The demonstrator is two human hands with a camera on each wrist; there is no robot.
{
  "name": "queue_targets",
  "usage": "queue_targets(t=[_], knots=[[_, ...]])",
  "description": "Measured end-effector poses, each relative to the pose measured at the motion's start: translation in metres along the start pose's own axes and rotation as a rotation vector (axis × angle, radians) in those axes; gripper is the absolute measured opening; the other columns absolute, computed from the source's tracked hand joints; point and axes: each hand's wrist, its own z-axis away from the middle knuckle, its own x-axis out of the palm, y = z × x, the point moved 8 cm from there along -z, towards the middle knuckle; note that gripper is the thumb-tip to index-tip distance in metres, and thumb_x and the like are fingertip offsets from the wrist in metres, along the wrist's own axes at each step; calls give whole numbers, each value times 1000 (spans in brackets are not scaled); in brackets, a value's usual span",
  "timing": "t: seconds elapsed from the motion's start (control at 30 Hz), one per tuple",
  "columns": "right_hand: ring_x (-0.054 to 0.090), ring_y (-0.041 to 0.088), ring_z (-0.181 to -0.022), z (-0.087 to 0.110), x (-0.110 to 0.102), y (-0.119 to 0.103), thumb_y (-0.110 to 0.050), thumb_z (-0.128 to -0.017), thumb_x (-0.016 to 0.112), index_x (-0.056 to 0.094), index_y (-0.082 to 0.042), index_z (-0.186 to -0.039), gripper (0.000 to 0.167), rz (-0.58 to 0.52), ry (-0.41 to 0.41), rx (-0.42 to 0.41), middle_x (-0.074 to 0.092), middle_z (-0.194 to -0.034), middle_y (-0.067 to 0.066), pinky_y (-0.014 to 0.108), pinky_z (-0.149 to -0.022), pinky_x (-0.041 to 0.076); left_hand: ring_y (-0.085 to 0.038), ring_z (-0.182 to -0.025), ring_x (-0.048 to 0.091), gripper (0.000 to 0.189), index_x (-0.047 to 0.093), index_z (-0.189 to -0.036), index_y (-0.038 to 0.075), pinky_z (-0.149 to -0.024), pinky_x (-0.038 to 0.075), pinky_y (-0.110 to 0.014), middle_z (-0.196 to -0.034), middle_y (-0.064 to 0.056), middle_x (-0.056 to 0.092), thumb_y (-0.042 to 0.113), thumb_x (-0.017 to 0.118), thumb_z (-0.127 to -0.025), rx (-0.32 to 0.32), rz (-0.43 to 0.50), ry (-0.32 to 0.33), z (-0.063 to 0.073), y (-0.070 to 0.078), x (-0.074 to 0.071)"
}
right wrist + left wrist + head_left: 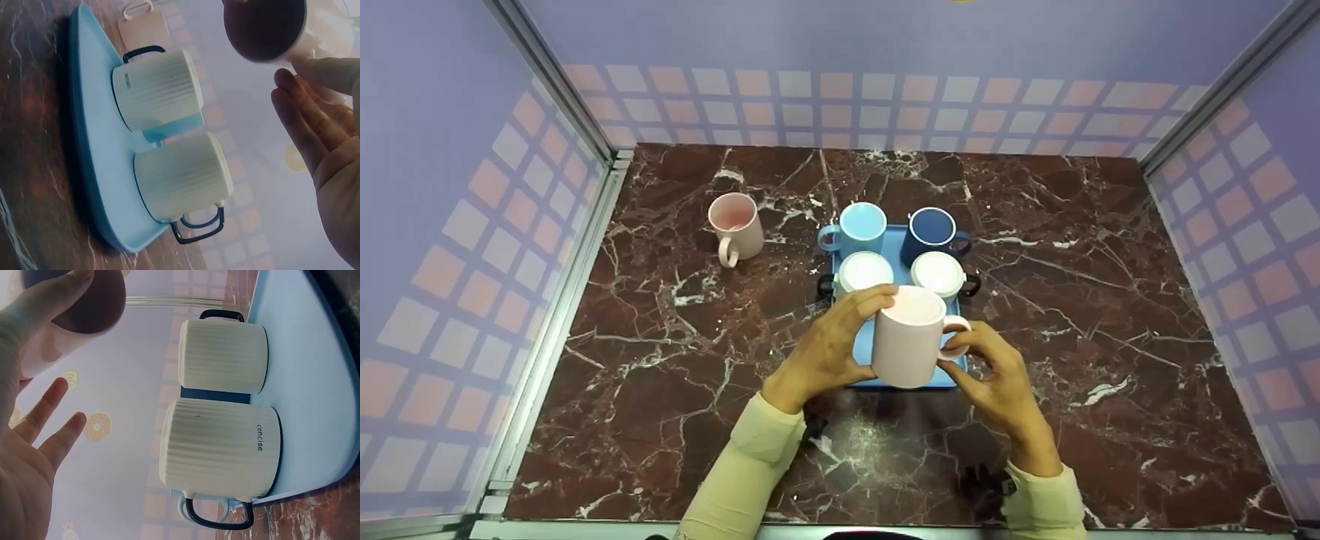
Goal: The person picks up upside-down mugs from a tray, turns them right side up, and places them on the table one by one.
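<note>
A pale pink mug is held up above the near part of a light blue tray. At the mug's left side, my left hand grips it, fingertips at the rim and thumb low near the base. The mug's handle is pinched by my right hand. In both wrist views the mug's dark underside faces the camera. Two white ribbed mugs with black handles, a left one and a right one, stand on the tray. Behind them are a light blue mug and a navy mug.
Another pink mug stands upright on the marbled dark red table, left of the tray, its handle toward the near side. Checkered panels wall the table at the back and both sides, with metal rails at the corners.
</note>
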Motion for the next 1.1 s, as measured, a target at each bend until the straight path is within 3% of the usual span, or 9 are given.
queue_targets(t=[0.17, 0.37, 0.53, 0.73, 0.9, 1.1], knots=[[70, 24, -114, 1, -2, -1, 12, -71, 87, 75, -10, -97, 36, 135, -10, -34, 72, -119, 14, 16, -92, 54, -28, -143, 48, 107, 40, -148, 8, -122, 40, -38, -154, -13, 48, 23, 102, -62, -14, 53, -26, -1, -2, 0], [70, 28, -116, 3, -3, -5, 13, -68, 88, 79, -10, -97, 39, 147, 8, -94, 73, -119, 19, 25, -101, 55, -28, -142, 49, 107, 41, -148, 7, -121, 41, -39, -153, -14, 50, 32, 101, -63, -15, 88, -39, -2, -5, -3], [69, 32, -117, 4, -3, -7, 13, -68, 87, 78, -7, -96, 36, 139, 27, -136, 72, -119, 24, 28, -101, 56, -27, -138, 50, 111, 41, -148, 6, -118, 43, -38, -150, -14, 51, 39, 101, -61, -43, 149, -37, -3, -8, -5], [72, 38, -104, 4, -5, -11, -9, -84, 82, 75, -1, -93, 14, 107, 99, -208, 70, -114, 28, 29, -98, 58, -22, -134, 53, 115, 43, -149, 9, -115, 46, -39, -146, -9, 53, 46, 102, -58, -140, 234, -25, -6, -12, -4], [70, 33, -98, 1, -7, -14, -26, -94, 74, 73, 1, -91, 27, 126, 184, -224, 66, -105, 28, 23, -94, 57, -17, -129, 54, 118, 44, -149, 12, -115, 46, -37, -142, -5, 55, 46, 103, -53, -245, 314, -9, -7, -16, -1], [63, 27, -94, 0, -8, -17, -33, -95, 71, 71, 1, -90, 34, 149, 265, -210, 57, -102, 28, 19, -91, 52, -19, -130, 56, 119, 44, -148, 10, -116, 46, -36, -140, -6, 56, 36, 106, -49, -352, 431, 35, -7, -18, 1]])
